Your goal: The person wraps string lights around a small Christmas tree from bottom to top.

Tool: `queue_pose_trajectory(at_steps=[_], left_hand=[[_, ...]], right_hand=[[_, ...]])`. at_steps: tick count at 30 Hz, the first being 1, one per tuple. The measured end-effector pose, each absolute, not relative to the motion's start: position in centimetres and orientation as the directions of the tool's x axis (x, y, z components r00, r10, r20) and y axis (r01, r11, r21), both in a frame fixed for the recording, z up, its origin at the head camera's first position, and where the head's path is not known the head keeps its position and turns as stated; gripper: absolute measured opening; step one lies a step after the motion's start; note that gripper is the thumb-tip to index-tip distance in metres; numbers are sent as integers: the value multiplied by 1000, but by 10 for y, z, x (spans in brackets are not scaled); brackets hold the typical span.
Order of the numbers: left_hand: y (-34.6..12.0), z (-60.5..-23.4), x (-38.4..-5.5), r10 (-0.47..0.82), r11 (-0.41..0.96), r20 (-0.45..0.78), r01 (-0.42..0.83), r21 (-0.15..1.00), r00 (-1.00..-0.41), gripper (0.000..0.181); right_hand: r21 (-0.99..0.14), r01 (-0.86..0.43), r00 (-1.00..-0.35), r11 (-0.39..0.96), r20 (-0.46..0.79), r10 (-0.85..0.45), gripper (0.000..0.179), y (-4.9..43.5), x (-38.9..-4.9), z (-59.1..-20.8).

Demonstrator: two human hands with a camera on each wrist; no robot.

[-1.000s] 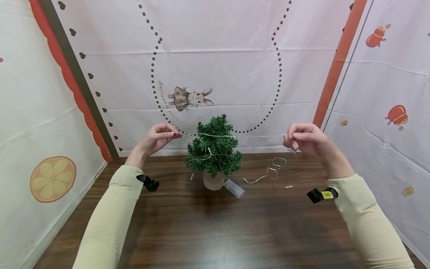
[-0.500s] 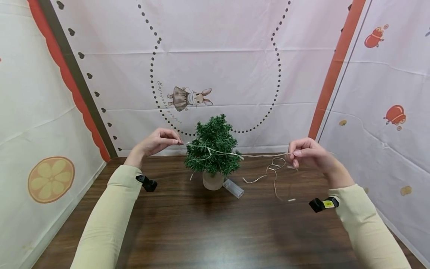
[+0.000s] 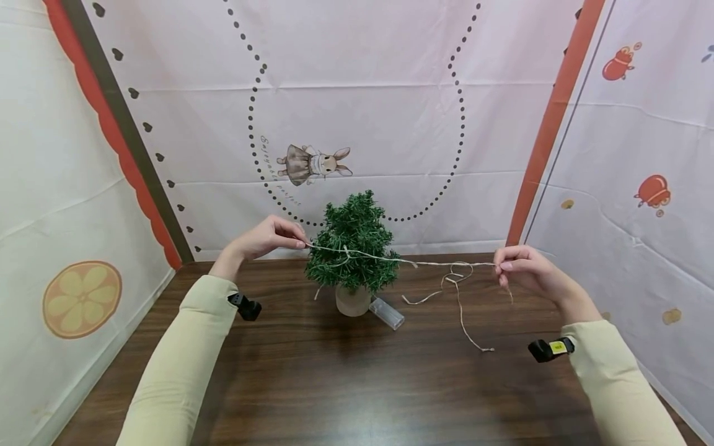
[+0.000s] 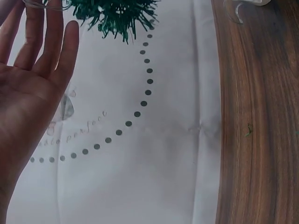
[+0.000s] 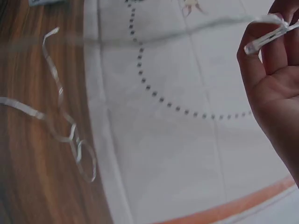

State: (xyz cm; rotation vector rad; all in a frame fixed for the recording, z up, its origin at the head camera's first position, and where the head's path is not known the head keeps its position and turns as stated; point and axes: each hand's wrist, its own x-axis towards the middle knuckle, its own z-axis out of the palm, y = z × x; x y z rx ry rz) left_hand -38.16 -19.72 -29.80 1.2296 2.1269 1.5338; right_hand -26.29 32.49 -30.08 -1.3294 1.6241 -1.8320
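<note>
In the head view a small artificial Christmas tree point(image 3: 359, 223) stands upright in a pale pot point(image 3: 352, 302). A strand of string lights point(image 3: 429, 264) runs taut across the front of its branches. Thumb and forefinger of my left hand point(image 3: 268, 237) pinch the strand at the tree's left edge. My right hand point(image 3: 527, 271) pinches it well out to the right, and a short tail hangs below those fingers. A light bulb point(image 5: 254, 47) on the wire lies against the right fingers in the right wrist view. Green branch tips point(image 4: 124, 18) reach beside the left fingers in the left wrist view.
A clear battery box point(image 3: 387, 313) lies at the pot's right. Loose looped wire point(image 3: 461, 313) is spread over the wooden table point(image 3: 334, 384) between tree and right hand. Printed cloth point(image 3: 379, 124) hangs behind the table and along both sides.
My right hand has moved down and rightward, drawing the strand lower across the tree. The left hand has come down slightly to the tree's edge. The loose wire end has slid forward.
</note>
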Motion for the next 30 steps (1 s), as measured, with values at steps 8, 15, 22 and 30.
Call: queue_pose_trajectory(at_steps=[8, 15, 22, 30], left_hand=[[-187, -298, -377, 719, 208, 248, 541, 815, -649, 12], [-181, -300, -372, 666, 245, 229, 499, 831, -710, 24], [-171, -290, -359, 511, 238, 322, 492, 838, -797, 26], [-135, -248, -307, 369, 151, 474, 555, 818, -799, 24]], right_hand=[[-912, -256, -589, -322, 411, -696, 52, 357, -263, -319], [-895, -268, -643, -355, 441, -626, 49, 365, -263, -310], [-892, -348, -708, -290, 453, -542, 46, 364, -264, -296], [-917, -344, -759, -201, 398, -516, 40, 359, -263, -283]])
